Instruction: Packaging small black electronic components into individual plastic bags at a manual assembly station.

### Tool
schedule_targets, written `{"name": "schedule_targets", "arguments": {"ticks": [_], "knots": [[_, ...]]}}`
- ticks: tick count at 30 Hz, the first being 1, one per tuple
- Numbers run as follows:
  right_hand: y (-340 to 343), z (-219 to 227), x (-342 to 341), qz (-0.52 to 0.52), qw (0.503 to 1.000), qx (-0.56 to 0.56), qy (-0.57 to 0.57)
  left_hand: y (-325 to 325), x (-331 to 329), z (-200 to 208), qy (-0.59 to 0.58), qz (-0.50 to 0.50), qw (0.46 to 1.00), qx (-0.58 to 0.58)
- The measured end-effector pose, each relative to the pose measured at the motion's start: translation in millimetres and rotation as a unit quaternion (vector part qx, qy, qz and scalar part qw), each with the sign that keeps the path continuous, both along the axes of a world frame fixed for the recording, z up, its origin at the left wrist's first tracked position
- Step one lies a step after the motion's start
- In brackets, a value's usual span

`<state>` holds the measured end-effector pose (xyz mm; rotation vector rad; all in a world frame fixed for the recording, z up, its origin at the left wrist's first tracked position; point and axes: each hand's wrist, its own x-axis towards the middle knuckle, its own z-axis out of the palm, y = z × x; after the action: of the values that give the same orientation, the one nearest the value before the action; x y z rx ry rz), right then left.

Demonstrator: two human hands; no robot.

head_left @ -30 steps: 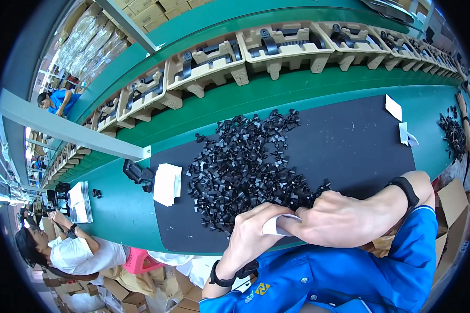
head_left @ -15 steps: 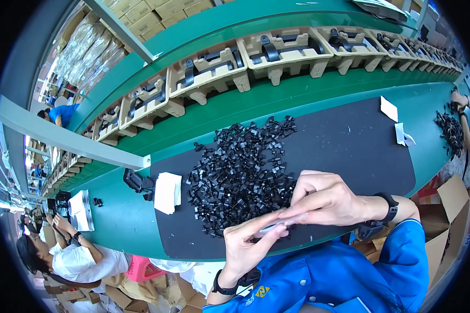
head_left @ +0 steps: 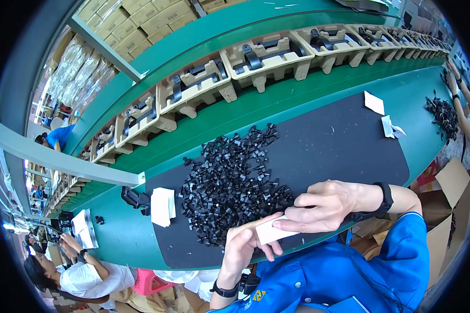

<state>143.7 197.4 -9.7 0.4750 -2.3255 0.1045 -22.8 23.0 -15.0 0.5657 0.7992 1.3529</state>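
Observation:
A small white paper card or folded leaflet [head_left: 274,231] is between my two hands, over the near edge of the bench. My right hand [head_left: 324,206] pinches its right end, thumb lying across the face. Behind and below the card, the fingers of my left hand [head_left: 239,248] support its left end; the left thumb is close to the edge. Just beyond my hands spreads a large heap of small black plastic clips [head_left: 227,182] on a dark mat [head_left: 329,146].
A stack of white leaflets [head_left: 163,207] stands left of the heap, beside a black plastic part [head_left: 134,197]. Loose papers [head_left: 374,103] lie far right. Brown pulp trays [head_left: 269,65] with black parts line the conveyor behind. Co-workers sit at left [head_left: 81,274] and right.
The card has turned from edge-on to showing its broad face. My right hand has lowered slightly, and the left fingers have spread beneath the card. The view has shifted a little.

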Motion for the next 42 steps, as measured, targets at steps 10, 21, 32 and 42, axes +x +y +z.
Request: {"name": "schedule_targets", "arguments": {"ticks": [10, 21, 32, 42], "knots": [[24, 23, 16, 0.029, 0.823, -0.503, -0.263, 10, 19, 7, 0.209, 0.064, 0.970, -0.106], [7, -11, -7, -0.034, 0.873, -0.459, -0.160, 24, 26, 9, 0.235, 0.133, 0.958, -0.098], [-19, 2, 8, -0.090, 0.890, -0.423, -0.143, 25, 14, -24, 0.494, 0.186, 0.846, 0.078], [91, 56, 16, -0.109, 0.923, -0.319, -0.187, 46, 8, 41, 0.479, 0.146, 0.854, -0.141]]}}
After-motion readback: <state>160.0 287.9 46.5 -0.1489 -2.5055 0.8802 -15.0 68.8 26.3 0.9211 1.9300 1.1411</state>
